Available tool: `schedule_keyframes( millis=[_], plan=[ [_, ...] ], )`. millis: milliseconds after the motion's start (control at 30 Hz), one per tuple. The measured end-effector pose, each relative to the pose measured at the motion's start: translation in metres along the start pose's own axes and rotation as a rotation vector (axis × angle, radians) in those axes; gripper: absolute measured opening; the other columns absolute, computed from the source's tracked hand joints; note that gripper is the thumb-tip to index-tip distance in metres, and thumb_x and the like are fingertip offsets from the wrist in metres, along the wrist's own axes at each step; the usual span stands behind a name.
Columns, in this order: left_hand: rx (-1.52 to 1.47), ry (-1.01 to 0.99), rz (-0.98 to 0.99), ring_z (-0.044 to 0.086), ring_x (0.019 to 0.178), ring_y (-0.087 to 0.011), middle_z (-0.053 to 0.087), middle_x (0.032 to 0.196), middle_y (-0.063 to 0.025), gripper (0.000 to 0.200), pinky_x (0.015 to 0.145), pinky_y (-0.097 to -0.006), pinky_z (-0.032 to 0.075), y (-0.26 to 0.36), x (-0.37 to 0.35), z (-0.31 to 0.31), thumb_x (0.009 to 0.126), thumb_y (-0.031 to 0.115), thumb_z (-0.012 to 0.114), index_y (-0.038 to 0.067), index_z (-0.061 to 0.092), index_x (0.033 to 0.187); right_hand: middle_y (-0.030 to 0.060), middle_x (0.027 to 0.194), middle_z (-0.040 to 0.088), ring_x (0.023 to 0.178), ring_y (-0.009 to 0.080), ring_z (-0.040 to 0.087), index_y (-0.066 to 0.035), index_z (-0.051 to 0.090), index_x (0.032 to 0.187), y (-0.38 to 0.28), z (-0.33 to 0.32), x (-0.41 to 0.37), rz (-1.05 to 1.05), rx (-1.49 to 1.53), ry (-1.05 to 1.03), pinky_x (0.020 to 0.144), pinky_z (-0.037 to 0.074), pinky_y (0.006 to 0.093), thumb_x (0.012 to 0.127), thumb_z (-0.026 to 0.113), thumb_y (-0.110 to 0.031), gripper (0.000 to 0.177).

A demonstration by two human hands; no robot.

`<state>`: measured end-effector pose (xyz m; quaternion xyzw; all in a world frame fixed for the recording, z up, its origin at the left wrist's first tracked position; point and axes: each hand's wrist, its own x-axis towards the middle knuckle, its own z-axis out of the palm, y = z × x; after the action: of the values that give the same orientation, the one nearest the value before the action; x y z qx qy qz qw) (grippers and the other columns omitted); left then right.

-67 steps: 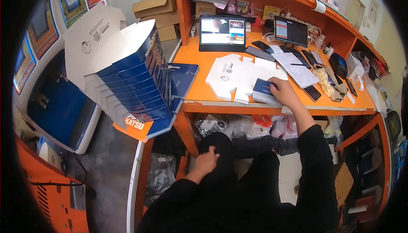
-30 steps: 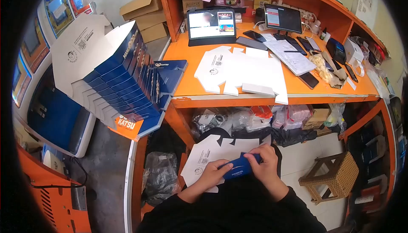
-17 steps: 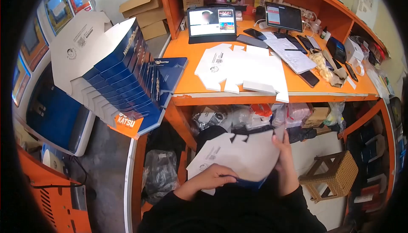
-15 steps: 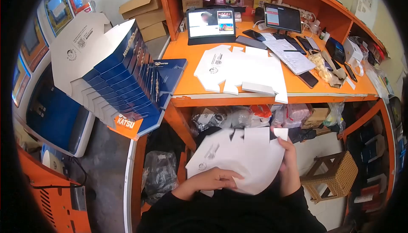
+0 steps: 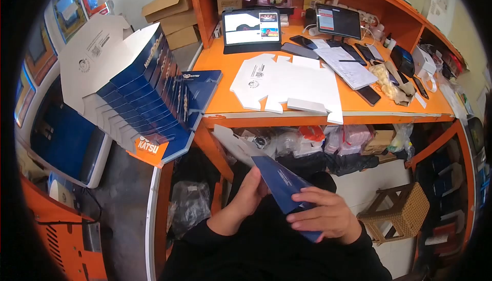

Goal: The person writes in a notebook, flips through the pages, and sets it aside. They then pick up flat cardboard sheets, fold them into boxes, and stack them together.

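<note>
Above my lap a cardboard box blank (image 5: 279, 181) is tilted up, its blue printed side showing and a pale flap (image 5: 233, 143) reaching toward the table. My left hand (image 5: 247, 195) grips its left side, thumb up against the edge, its other fingers mostly hidden. Across the blue panel lie the curled fingers of my right hand (image 5: 325, 213), closed on the right end. On the orange table, flat white box blanks (image 5: 302, 84) lie printed logo up. To the left stands a tall stack of nested, folded blue boxes (image 5: 148, 91).
A tablet (image 5: 251, 29) and a second screen (image 5: 338, 21) stand at the table's back. Papers (image 5: 348, 68), several phones and a crumpled bag (image 5: 387, 81) lie at the right. A woven stool (image 5: 400, 212) stands on the floor; bagged goods (image 5: 353, 137) fill the space under the table.
The blank has turned from its white face spread flat to its blue side tilted up and partly folded. My left hand moved to its left edge; my right hand came down over the panel.
</note>
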<state>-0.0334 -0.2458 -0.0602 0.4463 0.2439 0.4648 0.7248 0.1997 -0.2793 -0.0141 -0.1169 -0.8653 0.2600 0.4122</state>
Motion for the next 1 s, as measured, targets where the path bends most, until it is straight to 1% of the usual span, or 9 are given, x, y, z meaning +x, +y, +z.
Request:
schedule_keyframes(
  millis=[233,367,400,500,733,833,900,933,1000],
  plan=[
    [-0.026,0.165,-0.093,0.064,0.107,-0.0196,0.063,0.119,-0.0101,0.032,0.096,-0.0359,0.051,-0.016,0.002,0.001,0.105,0.018,0.042,0.001,0.051,0.13,0.0153,0.125,0.063,0.128,0.0397,0.051,-0.008,0.072,0.11,0.01,0.021,-0.019,0.231,-0.039,0.355,0.103,0.041,0.0526,0.093,0.053,-0.05,0.05],
    [0.166,0.124,0.008,0.063,0.108,-0.0169,0.064,0.117,-0.0093,0.026,0.097,-0.0328,0.051,-0.035,0.001,0.006,0.102,0.007,0.046,-0.004,0.057,0.123,0.0176,0.134,0.055,0.128,0.041,0.049,-0.012,0.071,0.114,0.014,0.019,-0.012,0.415,-0.339,0.253,0.103,0.042,0.048,0.087,0.068,-0.022,0.029],
    [0.209,0.12,0.024,0.061,0.107,-0.0144,0.064,0.116,-0.0086,0.025,0.096,-0.0302,0.051,-0.039,0.002,0.01,0.102,0.008,0.048,-0.005,0.06,0.12,0.0173,0.135,0.054,0.124,0.0406,0.051,-0.011,0.07,0.116,0.016,0.022,-0.011,0.453,-0.367,0.297,0.101,0.044,0.0457,0.08,0.071,-0.009,0.036],
    [0.238,0.097,0.014,0.061,0.106,-0.0121,0.065,0.112,-0.0067,0.025,0.091,-0.0272,0.051,-0.047,0.0,0.017,0.102,0.008,0.048,-0.005,0.06,0.12,0.0162,0.134,0.055,0.114,0.0382,0.054,-0.012,0.069,0.12,0.028,0.033,-0.016,0.567,-0.395,0.377,0.098,0.044,0.0448,0.078,0.071,-0.009,0.042],
    [0.213,0.119,0.015,0.061,0.086,-0.0072,0.067,0.099,-0.0029,0.022,0.078,-0.0232,0.049,-0.034,-0.01,0.031,0.099,0.014,0.057,-0.001,0.063,0.114,0.0168,0.127,0.056,0.096,0.031,0.057,0.001,0.059,0.13,0.013,0.052,-0.017,0.316,-0.523,0.278,0.091,0.047,0.042,0.095,0.051,-0.016,0.04],
    [0.389,0.008,-0.084,0.06,0.086,-0.0053,0.067,0.09,-0.0041,0.023,0.076,-0.0238,0.049,-0.007,-0.016,0.023,0.098,0.018,0.06,0.0,0.063,0.112,0.0195,0.123,0.055,0.087,0.0238,0.061,0.005,0.048,0.138,0.02,0.072,-0.037,0.43,-0.122,0.705,0.083,0.051,0.0387,0.099,0.046,-0.021,0.046],
    [0.695,-0.217,-0.027,0.067,0.081,-0.0171,0.069,0.09,-0.0114,0.026,0.075,-0.0305,0.051,-0.005,-0.022,0.007,0.097,0.023,0.059,0.001,0.064,0.111,0.019,0.125,0.05,0.083,0.0171,0.06,0.006,0.036,0.145,0.03,0.068,-0.042,0.522,-0.055,0.813,0.07,0.05,0.0281,0.103,0.04,-0.024,0.052],
    [0.771,-0.292,0.022,0.068,0.081,-0.0219,0.069,0.091,-0.0133,0.027,0.075,-0.0324,0.051,-0.003,-0.026,0.005,0.098,0.024,0.059,0.001,0.064,0.111,0.0175,0.123,0.05,0.084,0.0155,0.058,0.005,0.037,0.145,0.039,0.064,-0.048,0.488,-0.3,0.761,0.068,0.048,0.0272,0.103,0.041,-0.028,0.054],
    [0.852,-0.358,-0.018,0.066,0.086,-0.0369,0.068,0.095,-0.0176,0.032,0.077,-0.0395,0.051,0.002,-0.035,-0.002,0.099,0.031,0.054,0.004,0.065,0.111,0.0133,0.116,0.049,0.085,0.0134,0.054,0.004,0.042,0.143,0.05,0.065,-0.051,0.536,-0.308,0.705,0.067,0.045,0.0259,0.103,0.045,-0.035,0.057]
  ],
)
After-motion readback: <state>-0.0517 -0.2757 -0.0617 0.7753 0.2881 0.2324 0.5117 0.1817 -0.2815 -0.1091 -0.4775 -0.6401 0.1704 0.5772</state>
